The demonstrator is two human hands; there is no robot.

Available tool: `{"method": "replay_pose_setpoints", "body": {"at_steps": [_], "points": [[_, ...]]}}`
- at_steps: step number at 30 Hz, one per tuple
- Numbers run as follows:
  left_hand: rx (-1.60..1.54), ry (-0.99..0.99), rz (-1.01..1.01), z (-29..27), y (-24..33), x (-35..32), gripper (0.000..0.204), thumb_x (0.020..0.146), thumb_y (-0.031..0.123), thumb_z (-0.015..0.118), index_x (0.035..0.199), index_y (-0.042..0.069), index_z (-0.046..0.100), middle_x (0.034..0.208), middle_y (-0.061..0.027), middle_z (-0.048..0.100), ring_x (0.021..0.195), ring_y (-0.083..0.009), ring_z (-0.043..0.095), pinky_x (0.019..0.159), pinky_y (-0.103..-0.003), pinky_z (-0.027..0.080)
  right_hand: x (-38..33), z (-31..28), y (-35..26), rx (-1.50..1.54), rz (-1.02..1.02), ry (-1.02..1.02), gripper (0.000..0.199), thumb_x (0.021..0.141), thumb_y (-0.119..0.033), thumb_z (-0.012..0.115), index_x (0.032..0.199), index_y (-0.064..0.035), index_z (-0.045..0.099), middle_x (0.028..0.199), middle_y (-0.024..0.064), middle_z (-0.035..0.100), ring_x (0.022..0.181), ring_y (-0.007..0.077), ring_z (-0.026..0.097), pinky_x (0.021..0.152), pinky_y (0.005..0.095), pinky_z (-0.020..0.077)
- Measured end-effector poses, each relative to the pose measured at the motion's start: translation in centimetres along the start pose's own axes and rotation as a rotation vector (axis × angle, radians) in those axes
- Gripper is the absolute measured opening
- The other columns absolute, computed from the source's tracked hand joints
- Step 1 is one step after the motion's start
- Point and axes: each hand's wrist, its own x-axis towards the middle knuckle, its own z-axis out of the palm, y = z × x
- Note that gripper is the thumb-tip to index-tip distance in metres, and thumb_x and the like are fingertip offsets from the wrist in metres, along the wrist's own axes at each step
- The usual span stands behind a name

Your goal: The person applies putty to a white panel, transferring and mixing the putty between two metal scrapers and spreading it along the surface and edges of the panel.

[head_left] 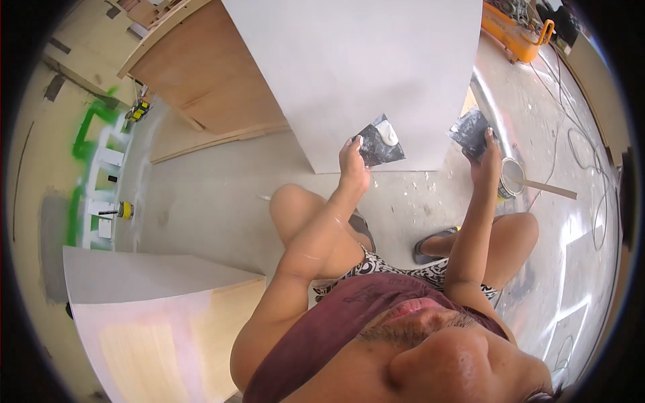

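Note:
My left hand (351,161) is closed on a dark, flat putty scraper (373,152), which carries a dab of white putty (386,133) on its face. In my right hand (488,158) is a second dark putty scraper (468,129), smeared with pale residue. Both blades are held up in front of a large white cabinet-like box (369,60); the right one overlaps its right edge. Whether either blade touches the box I cannot tell. Beside my right forearm stands an open can (505,192) with a wooden stick (549,189) slanting out of it.
White crumbs dot the grey floor (215,195) by the box. An orange air compressor (514,37) and loose cords (594,158) are at the right. Brown wooden panelling (208,84) stands far left. A partly painted box (161,282) is near left, with a yellow-black tool (125,210) beyond.

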Motion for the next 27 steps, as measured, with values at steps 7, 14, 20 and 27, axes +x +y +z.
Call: {"method": "replay_pose_setpoints", "body": {"at_steps": [7, 14, 20, 27], "points": [[-0.13, 0.084, 0.139, -1.6, 3.9, 1.5, 0.019, 0.095, 0.017, 0.049, 0.107, 0.005, 0.056, 0.103, -0.0065, 0.061, 0.096, -0.0194, 0.062, 0.084, -0.037, 0.05, -0.1, -1.7, -1.4, 0.05, -0.036, -0.013, 0.043, 0.095, -0.036, 0.061, 0.124, -0.0055, 0.054, 0.112, 0.0092, 0.064, 0.096, 0.0226, 0.064, 0.075, 0.0407, 0.0546], [-0.249, 0.053, 0.134, -0.6, 5.2, 0.5, 0.026, 0.096, 0.019, 0.046, 0.114, 0.004, 0.057, 0.112, -0.0093, 0.062, 0.103, -0.0241, 0.062, 0.091, -0.041, 0.048, -0.1, -2.8, -3.8, 0.195, -0.193, -0.233, 0.048, 0.097, -0.033, 0.058, 0.131, -0.0005, 0.049, 0.123, 0.0137, 0.06, 0.11, 0.0274, 0.06, 0.091, 0.0453, 0.053], [-0.403, -0.125, -0.12, 2.8, 7.3, -2.9, 0.019, 0.094, 0.018, 0.049, 0.094, 0.006, 0.064, 0.089, -0.0117, 0.069, 0.08, -0.0244, 0.064, 0.067, -0.037, 0.049, -3.8, 2.9, -6.3, 0.125, -0.201, -0.372, 0.037, 0.101, -0.024, 0.052, 0.129, -0.0011, 0.049, 0.122, 0.0148, 0.061, 0.11, 0.0274, 0.063, 0.083, 0.045, 0.058], [0.091, -0.227, 0.115, 2.8, 4.1, -3.9, 0.017, 0.091, 0.013, 0.05, 0.093, -0.003, 0.057, 0.079, -0.0121, 0.054, 0.071, -0.0245, 0.052, 0.063, -0.035, 0.045, -3.7, 2.0, -5.5, 0.049, -0.102, -0.324, 0.041, 0.097, -0.029, 0.059, 0.126, 0.0002, 0.052, 0.105, 0.0117, 0.066, 0.083, 0.0197, 0.068, 0.071, 0.0371, 0.0604]]}}
